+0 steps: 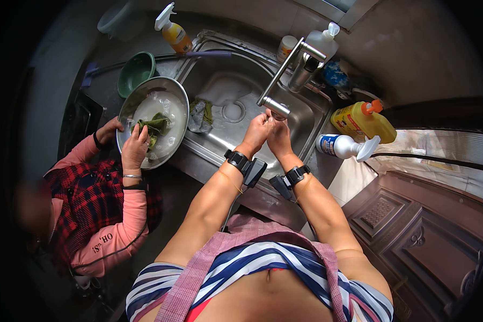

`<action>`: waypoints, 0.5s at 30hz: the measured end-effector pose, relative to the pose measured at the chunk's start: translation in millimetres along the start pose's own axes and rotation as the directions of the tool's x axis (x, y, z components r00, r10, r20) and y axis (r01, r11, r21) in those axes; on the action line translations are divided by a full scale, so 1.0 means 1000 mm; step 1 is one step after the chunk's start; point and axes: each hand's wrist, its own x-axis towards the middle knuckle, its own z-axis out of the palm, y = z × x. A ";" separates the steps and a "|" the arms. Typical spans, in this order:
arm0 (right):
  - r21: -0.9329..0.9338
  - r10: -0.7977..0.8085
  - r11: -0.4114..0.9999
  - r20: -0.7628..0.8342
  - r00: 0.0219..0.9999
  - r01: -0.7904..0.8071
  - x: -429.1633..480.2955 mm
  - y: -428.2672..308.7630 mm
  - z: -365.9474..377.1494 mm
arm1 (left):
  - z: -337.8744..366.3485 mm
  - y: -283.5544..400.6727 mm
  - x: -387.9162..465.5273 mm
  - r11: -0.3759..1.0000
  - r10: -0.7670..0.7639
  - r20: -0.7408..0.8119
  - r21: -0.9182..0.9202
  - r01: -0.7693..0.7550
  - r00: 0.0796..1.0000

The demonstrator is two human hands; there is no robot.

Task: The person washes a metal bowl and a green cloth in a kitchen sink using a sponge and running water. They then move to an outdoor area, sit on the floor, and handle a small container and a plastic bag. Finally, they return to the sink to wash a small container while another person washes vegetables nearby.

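Note:
My left hand (254, 132) and my right hand (279, 137) meet over the sink, just under the spout of a jointed metal faucet (277, 107). Their fingers are curled inward and partly hidden by the spout, so whether anything is between them cannot be made out. Below is the stainless steel sink basin (302, 116), with suds around its drain (233, 111). A wet grey and green cloth (201, 116) lies in the basin, left of my hands.
At left, another person (104, 209) tilts a metal bowl (177, 94) of sudsy water, handling a green cloth (157, 125). A green basin (135, 74) and yellow spray bottle (177, 38) stand behind. Right of the sink are a yellow detergent bottle (360, 120) and white spray bottle (338, 145).

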 end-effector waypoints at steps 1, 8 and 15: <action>-0.071 -0.146 0.987 -0.065 0.987 0.142 -0.002 0.001 0.001 | 0.001 0.002 -0.001 0.993 -0.043 -0.016 0.109 0.045 0.999; 0.687 0.588 -0.051 0.607 0.535 -0.725 0.018 0.048 -0.020 | -0.004 0.013 -0.019 0.961 -0.007 0.207 0.270 -0.051 0.978; 0.805 0.712 -0.280 0.539 0.449 -0.522 -0.006 0.041 -0.008 | -0.014 0.020 -0.023 0.919 -0.303 -0.206 -0.322 0.228 0.930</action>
